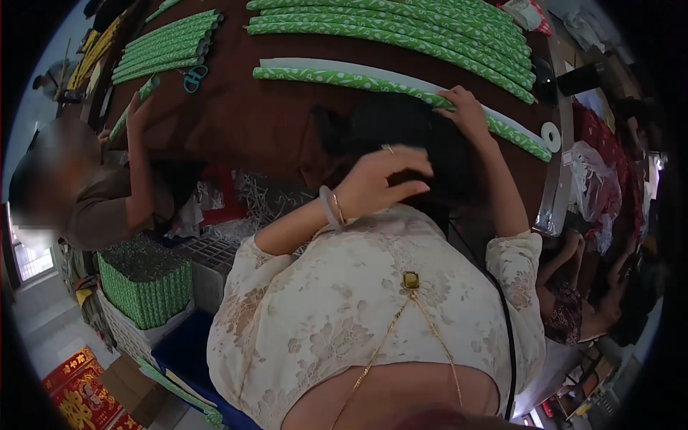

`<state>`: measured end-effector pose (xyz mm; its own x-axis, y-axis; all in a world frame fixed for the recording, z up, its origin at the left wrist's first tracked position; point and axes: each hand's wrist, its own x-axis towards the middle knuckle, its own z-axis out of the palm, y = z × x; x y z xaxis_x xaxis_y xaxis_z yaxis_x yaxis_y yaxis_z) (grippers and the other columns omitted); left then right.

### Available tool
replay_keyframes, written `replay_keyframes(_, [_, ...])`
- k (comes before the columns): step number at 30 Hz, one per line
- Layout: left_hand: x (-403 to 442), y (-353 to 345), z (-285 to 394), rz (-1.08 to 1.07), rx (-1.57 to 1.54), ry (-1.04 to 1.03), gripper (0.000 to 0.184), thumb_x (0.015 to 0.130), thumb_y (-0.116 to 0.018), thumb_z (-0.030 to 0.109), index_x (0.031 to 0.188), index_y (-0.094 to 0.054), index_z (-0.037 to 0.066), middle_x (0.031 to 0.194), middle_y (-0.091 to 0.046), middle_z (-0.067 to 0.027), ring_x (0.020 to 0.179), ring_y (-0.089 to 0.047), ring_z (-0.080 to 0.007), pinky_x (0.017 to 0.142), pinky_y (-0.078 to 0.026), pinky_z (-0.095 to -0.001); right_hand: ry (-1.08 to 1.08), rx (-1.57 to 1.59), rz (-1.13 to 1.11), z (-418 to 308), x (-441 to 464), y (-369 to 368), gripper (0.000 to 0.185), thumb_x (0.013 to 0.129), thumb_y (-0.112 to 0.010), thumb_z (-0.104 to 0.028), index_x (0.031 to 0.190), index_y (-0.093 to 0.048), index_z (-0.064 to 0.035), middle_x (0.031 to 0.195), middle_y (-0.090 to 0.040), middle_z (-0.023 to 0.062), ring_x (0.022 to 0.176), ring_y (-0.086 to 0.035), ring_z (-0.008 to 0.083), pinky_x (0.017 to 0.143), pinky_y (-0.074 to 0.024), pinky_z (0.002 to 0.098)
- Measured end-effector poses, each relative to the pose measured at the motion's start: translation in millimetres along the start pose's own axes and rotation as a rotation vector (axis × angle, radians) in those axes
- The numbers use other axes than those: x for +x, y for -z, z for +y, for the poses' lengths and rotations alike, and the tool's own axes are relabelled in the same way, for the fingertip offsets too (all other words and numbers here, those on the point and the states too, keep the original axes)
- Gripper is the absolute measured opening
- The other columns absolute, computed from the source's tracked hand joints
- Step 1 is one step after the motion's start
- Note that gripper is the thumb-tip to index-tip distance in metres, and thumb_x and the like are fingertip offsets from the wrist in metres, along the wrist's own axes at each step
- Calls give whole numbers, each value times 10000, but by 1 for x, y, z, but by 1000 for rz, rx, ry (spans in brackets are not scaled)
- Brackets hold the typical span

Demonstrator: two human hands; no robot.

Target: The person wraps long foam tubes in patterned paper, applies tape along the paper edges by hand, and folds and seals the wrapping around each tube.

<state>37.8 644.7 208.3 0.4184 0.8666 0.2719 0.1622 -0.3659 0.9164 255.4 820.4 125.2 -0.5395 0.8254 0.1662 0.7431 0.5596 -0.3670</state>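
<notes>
A long strip of green patterned wrapping paper (330,76), partly rolled with its white underside showing along the far edge, lies across the brown table in front of me. My right hand (464,115) grips the roll right of its middle, thumb and fingers bent around it. Nearer my body, my left hand (390,178) hovers over a dark cloth-like thing (408,132), its fingers loosely bent and apart, holding nothing. A bangle and a ring are on that left hand. Several finished green rolls (401,36) lie side by side beyond the strip.
A white tape roll (550,136) lies by the strip's right end. Blue-handled scissors (193,79) sit near shorter green rolls (168,50). At left, a co-worker (107,179) holds a green roll. A basket (129,326) of packed green rolls stands below; plastic bags (591,179) hang at right.
</notes>
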Motion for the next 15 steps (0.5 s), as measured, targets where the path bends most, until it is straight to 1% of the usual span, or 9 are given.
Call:
replay_keyframes(1, [18, 13, 4, 182, 403, -169, 463, 746, -718, 319, 1146, -588, 126, 1237, -512, -109, 1176, -462, -297, 977, -378, -398, 7, 4, -3, 0, -1, 0, 378, 722, -708, -325, 1037, -640, -126, 923, -548, 53, 910, -542, 263, 744, -457, 386])
replay_keyframes(3, [36, 23, -14, 193, 727, -147, 491, 742, -690, 406, 1141, -592, 139, 1284, -477, -85, 1232, -402, -290, 1003, -331, -456, -10, 4, -5, -4, -3, 2, 380, 719, -711, -322, 1036, -639, -126, 923, -548, 50, 909, -541, 263, 744, -458, 389])
replay_keyframes(4, [34, 23, -24, 186, 717, -161, 491, 742, -690, 406, 1141, -592, 139, 1284, -477, -85, 1232, -402, -290, 1003, -331, -456, -10, 14, -8, -7, -2, 4, 381, 715, -714, -319, 1036, -638, -127, 923, -549, 48, 908, -541, 262, 743, -459, 391])
replay_keyframes(6, [33, 27, -45, -64, 776, -138, 524, 736, -692, 412, 1172, -573, 147, 1283, -485, -60, 1238, -399, -292, 1018, -320, -441, -36, 18, -37, -13, 0, 12, 377, 719, -717, -269, 1056, -624, -127, 938, -549, 52, 925, -539, 268, 763, -459, 392])
replay_keyframes(8, [25, 29, -42, -66, 827, -146, 508, 752, -671, 407, 1176, -570, 146, 1268, -494, -56, 1212, -426, -280, 986, -355, -425, 13, 135, -60, -13, -3, 17, 378, 718, -719, -196, 1070, -606, -118, 964, -547, 63, 954, -532, 280, 796, -454, 389])
replay_keyframes(9, [21, 31, -38, -85, 839, -106, 480, 754, -673, 386, 1159, -582, 145, 1253, -504, -53, 1192, -444, -276, 964, -374, -416, 40, 184, -77, -11, -4, 21, 373, 719, -703, -112, 1075, -592, -105, 985, -542, 71, 980, -523, 288, 830, -446, 383])
replay_keyframes(11, [17, 35, -33, -96, 867, -94, 399, 752, -682, 325, 1094, -619, 130, 1200, -537, -49, 1122, -502, -262, 862, -449, -376, 18, 244, -146, -11, -9, 26, 385, 716, -685, -77, 1087, -586, -107, 1000, -534, 75, 991, -519, 285, 840, -441, 375])
replay_keyframes(12, [14, 35, -28, -99, 869, -109, 399, 752, -682, 325, 1094, -619, 130, 1200, -537, -49, 1122, -502, -262, 862, -449, -376, 18, 299, -210, -14, -12, 31, 402, 714, -666, -42, 1100, -579, -110, 1014, -527, 79, 1002, -516, 282, 851, -436, 367])
replay_keyframes(15, [14, 33, -20, -70, 917, -131, 377, 734, -698, 314, 1045, -638, 109, 1143, -578, -49, 1041, -558, -246, 752, -505, -341, 5, 305, -182, -19, -19, 35, 398, 711, -671, -37, 1093, -589, -109, 1042, -542, 65, 1030, -508, 280, 874, -432, 373])
